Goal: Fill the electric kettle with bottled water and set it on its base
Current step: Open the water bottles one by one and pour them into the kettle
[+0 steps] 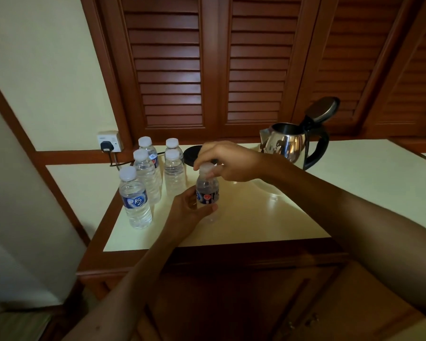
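Gripping held bottle (pixel 207 193) round the label with left hand (pixel 186 212), upright, low over cream surface (pixel 256 217). Right hand (pixel 228 161) pinching white cap (pixel 206 168) from above, fingers curled on it. Five sealed bottles (pixel 146 178) standing clustered to the left, near the wall socket (pixel 110 141) with black plug in. Kettle (pixel 290 143) at back right on the surface, lid (pixel 321 108) flipped up, off its base. Black round base (pixel 191 156) behind the hands, partly hidden.
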